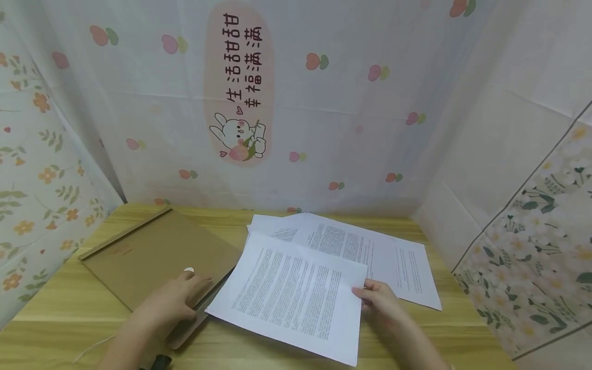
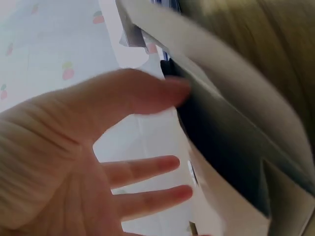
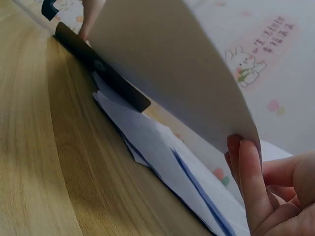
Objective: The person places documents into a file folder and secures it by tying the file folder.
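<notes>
A brown paper document envelope (image 1: 139, 257) lies at an angle on the left of the table, its flap (image 1: 185, 333) folded out toward the front. My left hand (image 1: 166, 300) is over its near edge, by a small white disc (image 1: 188, 270). The left wrist view shows the thumb at the dark mouth of the envelope (image 2: 221, 196), with the fingers of the left hand (image 2: 69, 147) extended and spread. My right hand (image 1: 381, 300) pinches the right edge of a printed sheet (image 1: 291, 298), held tilted above the table. Its plain back (image 3: 162, 64) faces the right wrist camera.
More printed sheets (image 1: 411, 262) lie overlapping behind and right of the held sheet, partly covered by it. A black object (image 1: 161, 362) and a thin white cord (image 1: 92, 347) are at the front left. A patterned curtain (image 1: 324, 128) hangs behind the wooden table (image 1: 259, 349).
</notes>
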### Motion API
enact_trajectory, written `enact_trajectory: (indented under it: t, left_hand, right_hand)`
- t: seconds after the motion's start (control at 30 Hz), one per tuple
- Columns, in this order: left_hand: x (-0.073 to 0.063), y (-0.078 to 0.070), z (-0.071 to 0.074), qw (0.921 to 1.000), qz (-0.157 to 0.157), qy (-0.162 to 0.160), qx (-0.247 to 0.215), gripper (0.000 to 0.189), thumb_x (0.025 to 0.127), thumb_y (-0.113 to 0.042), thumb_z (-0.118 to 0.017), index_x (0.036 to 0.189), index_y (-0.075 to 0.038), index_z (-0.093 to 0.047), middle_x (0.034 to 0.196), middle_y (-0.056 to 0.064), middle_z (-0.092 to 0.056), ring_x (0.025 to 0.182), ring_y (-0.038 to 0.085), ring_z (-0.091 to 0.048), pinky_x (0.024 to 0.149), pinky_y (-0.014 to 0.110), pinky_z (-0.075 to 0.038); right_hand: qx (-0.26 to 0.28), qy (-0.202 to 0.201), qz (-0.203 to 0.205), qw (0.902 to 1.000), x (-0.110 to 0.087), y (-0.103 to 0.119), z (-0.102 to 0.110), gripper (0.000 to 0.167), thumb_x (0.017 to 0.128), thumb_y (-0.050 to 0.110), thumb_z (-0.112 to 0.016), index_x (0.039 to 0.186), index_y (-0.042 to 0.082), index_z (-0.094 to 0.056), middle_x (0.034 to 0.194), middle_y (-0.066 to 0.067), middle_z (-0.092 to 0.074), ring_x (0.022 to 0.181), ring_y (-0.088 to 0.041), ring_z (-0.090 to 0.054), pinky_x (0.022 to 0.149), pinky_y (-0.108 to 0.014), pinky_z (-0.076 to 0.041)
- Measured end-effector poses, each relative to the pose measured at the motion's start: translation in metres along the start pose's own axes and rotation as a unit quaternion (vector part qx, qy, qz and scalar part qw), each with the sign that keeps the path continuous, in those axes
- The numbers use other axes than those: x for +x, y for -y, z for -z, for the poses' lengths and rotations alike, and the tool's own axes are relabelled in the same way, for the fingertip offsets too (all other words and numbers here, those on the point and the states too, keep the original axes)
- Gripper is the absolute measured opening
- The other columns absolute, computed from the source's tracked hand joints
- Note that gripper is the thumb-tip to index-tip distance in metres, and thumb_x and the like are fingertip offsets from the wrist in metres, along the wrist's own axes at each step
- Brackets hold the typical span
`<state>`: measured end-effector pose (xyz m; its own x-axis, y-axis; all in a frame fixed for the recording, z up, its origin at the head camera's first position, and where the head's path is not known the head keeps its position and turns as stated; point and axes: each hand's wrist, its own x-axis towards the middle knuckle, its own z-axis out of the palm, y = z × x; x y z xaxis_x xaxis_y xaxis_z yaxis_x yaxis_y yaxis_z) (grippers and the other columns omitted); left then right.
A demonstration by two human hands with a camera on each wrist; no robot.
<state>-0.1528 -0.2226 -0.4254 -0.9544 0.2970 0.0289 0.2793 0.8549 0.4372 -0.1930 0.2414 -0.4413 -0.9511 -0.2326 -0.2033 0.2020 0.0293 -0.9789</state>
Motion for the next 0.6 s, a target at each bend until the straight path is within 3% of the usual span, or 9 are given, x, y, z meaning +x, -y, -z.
enact_trajectory:
  t: [0.13,0.23,0.33,0.47,0.6]
  left_hand:
    - [-0.001,-0.005,0.0,0.9996,-0.017,-0.01,0.019,0.07,0.059,0.006,-0.071,0.125,-0.014,-0.061,0.121,0.014,-0.056,0.095,0.034,-0.06,0.065,0.042,-0.05]
    - [0.0,-0.009,-0.001,0.9985,-0.038,-0.018,0.035,0.054,0.064,0.013,-0.066,0.112,-0.013,-0.066,0.111,0.007,-0.059,0.091,0.026,-0.061,0.069,0.041,-0.051]
    - [0.001,-0.012,-0.002,0.9984,-0.032,-0.021,0.041,0.037,0.07,0.013,-0.062,0.096,-0.011,-0.069,0.1,0.002,-0.057,0.081,0.02,-0.058,0.067,0.039,-0.051]
    - [0.001,-0.016,-0.003,0.9975,-0.015,-0.029,0.062,0.021,0.076,0.011,-0.057,0.082,-0.005,-0.068,0.088,0.003,-0.05,0.072,0.02,-0.057,0.062,0.039,-0.051]
    - [0.001,-0.021,-0.004,0.9924,-0.019,-0.063,0.104,0.018,0.08,0.013,-0.054,0.084,0.001,-0.066,0.097,0.012,-0.06,0.076,0.032,-0.064,0.061,0.043,-0.053]
  right_hand:
    - [0.02,0.013,-0.012,0.9996,0.001,-0.001,0.002,0.02,0.092,0.005,-0.061,0.108,-0.004,-0.064,0.096,-0.007,-0.071,0.083,-0.02,-0.069,0.07,-0.027,-0.056]
    - [0.022,0.017,-0.016,0.9995,0.002,-0.002,0.004,0.02,0.092,0.006,-0.061,0.108,-0.004,-0.064,0.096,-0.007,-0.071,0.083,-0.019,-0.07,0.07,-0.027,-0.056]
    - [0.017,0.021,-0.019,0.9995,0.003,-0.003,0.007,0.021,0.092,0.008,-0.062,0.109,-0.004,-0.064,0.096,-0.007,-0.071,0.083,-0.019,-0.069,0.07,-0.026,-0.056]
    - [0.007,0.028,-0.023,0.9993,0.004,-0.004,0.009,0.022,0.092,0.009,-0.062,0.11,-0.003,-0.064,0.095,-0.006,-0.071,0.082,-0.019,-0.069,0.069,-0.025,-0.055]
    - [0.005,0.031,-0.028,0.9991,0.003,-0.005,0.011,0.025,0.091,0.01,-0.063,0.112,-0.003,-0.063,0.095,-0.007,-0.071,0.081,-0.019,-0.07,0.065,-0.022,-0.054]
